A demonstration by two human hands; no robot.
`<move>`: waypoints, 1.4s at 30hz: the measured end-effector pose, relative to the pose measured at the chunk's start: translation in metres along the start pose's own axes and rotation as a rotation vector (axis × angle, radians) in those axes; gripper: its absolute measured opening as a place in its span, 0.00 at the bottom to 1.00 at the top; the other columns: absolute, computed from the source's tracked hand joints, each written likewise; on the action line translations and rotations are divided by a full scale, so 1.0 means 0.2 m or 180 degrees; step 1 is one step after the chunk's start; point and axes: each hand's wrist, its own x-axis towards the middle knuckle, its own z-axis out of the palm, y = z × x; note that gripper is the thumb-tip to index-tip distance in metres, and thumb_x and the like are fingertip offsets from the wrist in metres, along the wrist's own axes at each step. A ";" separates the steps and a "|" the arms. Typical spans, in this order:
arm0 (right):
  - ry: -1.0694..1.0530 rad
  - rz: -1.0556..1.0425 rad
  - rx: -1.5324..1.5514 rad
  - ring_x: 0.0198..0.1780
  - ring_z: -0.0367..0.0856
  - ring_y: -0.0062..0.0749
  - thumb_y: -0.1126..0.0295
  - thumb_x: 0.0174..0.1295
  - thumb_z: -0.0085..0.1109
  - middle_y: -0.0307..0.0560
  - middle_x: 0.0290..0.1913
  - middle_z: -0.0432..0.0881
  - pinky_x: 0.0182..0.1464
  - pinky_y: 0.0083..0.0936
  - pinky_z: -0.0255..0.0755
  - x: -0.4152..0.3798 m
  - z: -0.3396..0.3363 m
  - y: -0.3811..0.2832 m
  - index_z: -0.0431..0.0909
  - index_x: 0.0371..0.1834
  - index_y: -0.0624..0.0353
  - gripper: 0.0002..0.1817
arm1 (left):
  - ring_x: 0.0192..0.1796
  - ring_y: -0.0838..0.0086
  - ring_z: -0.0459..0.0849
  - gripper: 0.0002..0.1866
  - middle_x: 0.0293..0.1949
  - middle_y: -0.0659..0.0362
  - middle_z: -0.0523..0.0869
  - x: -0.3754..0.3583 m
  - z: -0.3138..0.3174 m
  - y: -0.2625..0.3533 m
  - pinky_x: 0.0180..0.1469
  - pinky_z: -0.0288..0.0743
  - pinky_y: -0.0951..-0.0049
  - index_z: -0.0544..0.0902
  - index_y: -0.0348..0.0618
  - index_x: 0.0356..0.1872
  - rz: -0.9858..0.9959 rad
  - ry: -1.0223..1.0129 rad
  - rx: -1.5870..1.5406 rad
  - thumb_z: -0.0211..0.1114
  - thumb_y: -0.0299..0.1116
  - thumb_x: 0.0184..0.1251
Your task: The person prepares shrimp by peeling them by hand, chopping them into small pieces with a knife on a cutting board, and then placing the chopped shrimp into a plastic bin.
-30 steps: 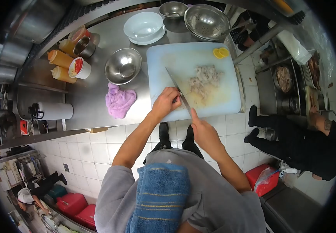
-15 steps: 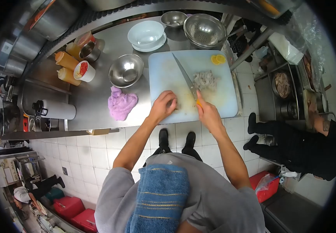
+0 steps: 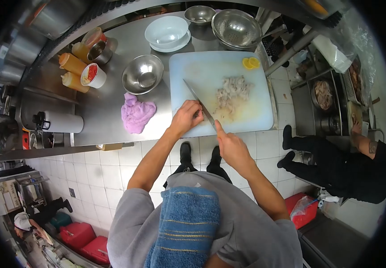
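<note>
Stainless steel bench fills the upper half of the frame, with white floor tiles below it and a second person in dark clothes at the right edge. On the bench lies a pale cutting board, upper centre, its near edge flush with the bench edge.

A knife runs diagonally across the board's lower left part. The right hand is closed around its handle, forefinger stretched along the spine. The left hand is curled, fingertips bent down beside the blade; what it pins there is hidden under the fingers. A heap of pale chopped meat sits at mid-board, just right of the blade, and two lemon slices rest at the board's upper right corner.

That meat looks soft, wet and slippery, likely to slide under pressure, so a flat, clawed fingertip hold seems safest. The knife is stiff and sharp; the handle is the place to grip it.

Left of the board stand a steel bowl and a crumpled purple cloth, both near but apart from it. A white bowl and a colander crowd the far edge. Free board surface lies upper left of the blade.
</note>
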 end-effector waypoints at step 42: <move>0.0263 -0.0298 0.0283 0.32 0.83 0.64 0.70 0.70 0.53 0.67 0.32 0.82 0.38 0.52 0.77 -0.01 0.12 0.03 0.56 0.79 0.58 0.34 | 0.44 0.58 0.85 0.08 0.40 0.55 0.86 -0.02 -0.02 -0.01 0.44 0.82 0.63 0.82 0.38 0.34 -0.0033 0.0027 -0.0077 0.71 0.22 0.53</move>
